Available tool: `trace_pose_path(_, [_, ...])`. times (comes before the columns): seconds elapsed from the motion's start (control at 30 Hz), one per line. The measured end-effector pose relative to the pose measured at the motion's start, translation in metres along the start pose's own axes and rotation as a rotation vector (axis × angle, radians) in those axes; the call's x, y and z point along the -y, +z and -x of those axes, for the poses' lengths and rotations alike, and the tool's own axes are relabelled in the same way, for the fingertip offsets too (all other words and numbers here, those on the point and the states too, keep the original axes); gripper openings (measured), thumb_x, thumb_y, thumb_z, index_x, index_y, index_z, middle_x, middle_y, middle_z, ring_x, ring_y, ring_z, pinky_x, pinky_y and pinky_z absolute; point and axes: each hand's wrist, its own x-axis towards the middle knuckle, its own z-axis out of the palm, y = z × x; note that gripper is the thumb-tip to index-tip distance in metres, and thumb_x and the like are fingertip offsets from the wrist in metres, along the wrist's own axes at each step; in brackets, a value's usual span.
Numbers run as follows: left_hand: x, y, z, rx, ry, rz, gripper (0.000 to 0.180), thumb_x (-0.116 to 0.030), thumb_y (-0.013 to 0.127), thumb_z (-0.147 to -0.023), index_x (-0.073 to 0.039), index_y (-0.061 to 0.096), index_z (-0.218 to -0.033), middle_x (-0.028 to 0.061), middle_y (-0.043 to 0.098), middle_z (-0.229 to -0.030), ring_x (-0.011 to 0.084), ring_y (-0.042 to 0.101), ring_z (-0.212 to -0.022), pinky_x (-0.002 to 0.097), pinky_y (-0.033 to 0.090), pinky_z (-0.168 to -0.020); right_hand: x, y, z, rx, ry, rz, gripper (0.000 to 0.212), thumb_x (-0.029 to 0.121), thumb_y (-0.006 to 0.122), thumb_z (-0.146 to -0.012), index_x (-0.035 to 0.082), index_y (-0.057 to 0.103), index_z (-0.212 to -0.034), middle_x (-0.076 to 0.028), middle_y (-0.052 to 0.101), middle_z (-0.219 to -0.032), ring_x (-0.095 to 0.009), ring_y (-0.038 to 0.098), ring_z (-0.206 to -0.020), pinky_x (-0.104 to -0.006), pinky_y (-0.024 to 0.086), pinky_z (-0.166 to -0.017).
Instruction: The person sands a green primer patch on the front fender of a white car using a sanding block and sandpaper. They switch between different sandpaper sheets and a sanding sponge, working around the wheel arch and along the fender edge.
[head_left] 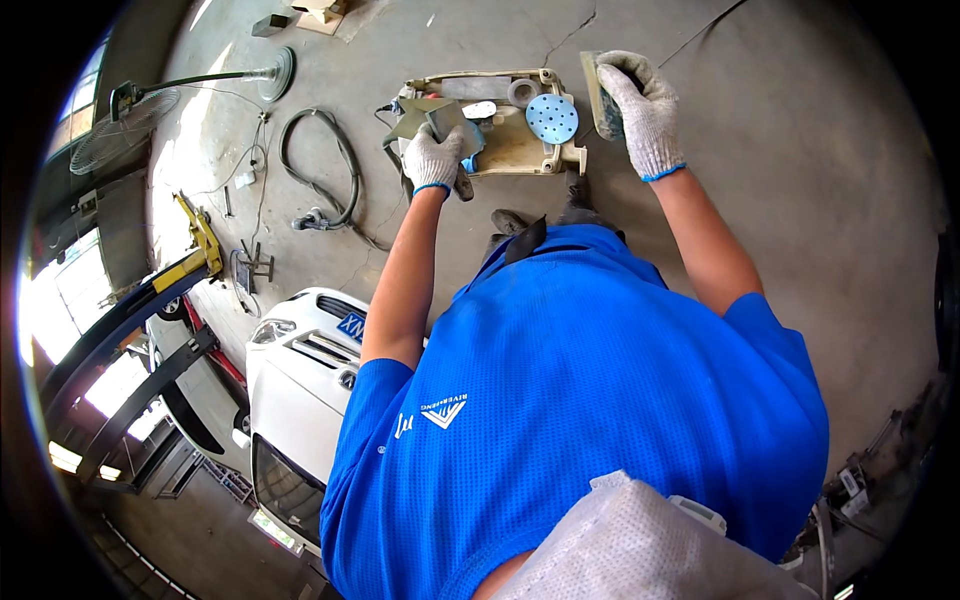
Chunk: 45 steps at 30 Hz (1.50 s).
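Observation:
Both hands wear white knit gloves with blue cuffs. My left hand (433, 160) is closed at the near left of a beige tool cart (515, 135), gripping a flat grey-green plate (412, 120). A dark, rounded handle-like end (463, 186) pokes out below that hand; whether it belongs to the plate I cannot tell. Right of the cart, my right hand (645, 115) is raised and wrapped round a thin rectangular board (598, 95), seen nearly edge-on. On the cart lie a light-blue perforated sanding disc (552, 119) and a roll of tape (522, 93).
A coiled dark hose (352, 165) lies on the concrete floor left of the cart. Further left are a pedestal fan (125, 125) and a yellow-and-blue vehicle lift (185, 265). A white car (310, 345) stands close on my left. Boxes (320, 12) rest at the far left.

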Motion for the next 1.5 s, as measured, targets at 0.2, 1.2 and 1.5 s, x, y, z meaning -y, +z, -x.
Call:
trace_pose_path(0.2, [0.014,0.011,-0.002,0.106,-0.079,-0.086,0.069,-0.056,0.077,-0.076,0.001,0.068,-0.114,0.0235,0.073,-0.104,0.0370,0.070,-0.100,0.0438,0.053,-0.091,-0.010,-0.012,0.008,-0.063,0.110,0.013,0.011,0.006,0.070,-0.093,0.004,0.074,-0.103,-0.001,0.073,-0.097,-0.007,0.066,-0.083,-0.0236,0.056,-0.075])
trace_pose_path(1.2, [0.371,-0.199,0.230,-0.507,0.111,2.330,0.040,-0.037,0.047,-0.105,-0.006,0.057,-0.129,0.0120,0.065,-0.119,0.0248,0.065,-0.104,0.0407,0.055,-0.094,-0.146,0.495,0.395,1.336,-0.195,0.308,0.017,0.004,0.069,-0.088,0.005,0.067,-0.104,-0.010,0.067,-0.091,-0.024,0.063,-0.090,-0.0353,0.050,-0.082])
trace_pose_path(1.5, [0.452,-0.276,0.244,-0.792,-0.061,1.928,0.049,-0.034,0.037,-0.108,0.004,0.051,-0.136,0.0180,0.056,-0.137,0.0277,0.058,-0.121,0.0431,0.045,-0.108,-0.203,0.572,0.423,1.631,-0.268,0.377,0.020,0.005,0.070,-0.084,0.007,0.066,-0.103,-0.015,0.065,-0.094,-0.035,0.065,-0.087,-0.0419,0.052,-0.079])
